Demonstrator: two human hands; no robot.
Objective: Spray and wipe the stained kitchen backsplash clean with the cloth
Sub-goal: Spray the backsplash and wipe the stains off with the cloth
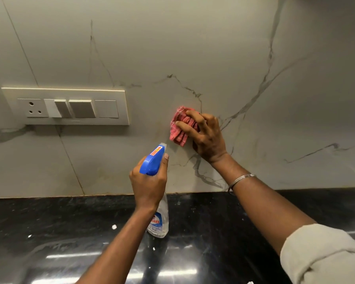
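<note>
Off-white marble-look backsplash [193, 48] with grey veins, some yellowish-brown staining low down. Pinkish-red cloth [181, 128] with faint darker stripes. Clear spray bottle [159, 220], blue trigger head, red and blue label. Glossy black countertop [49, 232] with white flecks. Cream switch plate [66, 106], grey rockers. Silver bangle [241, 180], pale beige sleeve [324, 255].

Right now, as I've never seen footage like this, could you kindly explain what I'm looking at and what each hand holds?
There is one picture, taken by a wide-angle camera worn on a person's head, looking forward and down at their own bare hands; no robot is involved. The right hand presses a red cloth against the marble-patterned backsplash. The left hand grips a clear spray bottle by its blue trigger head, nozzle towards the wall. Below lies a glossy black countertop with a few white specks. A switch panel is mounted on the wall at left.
</note>
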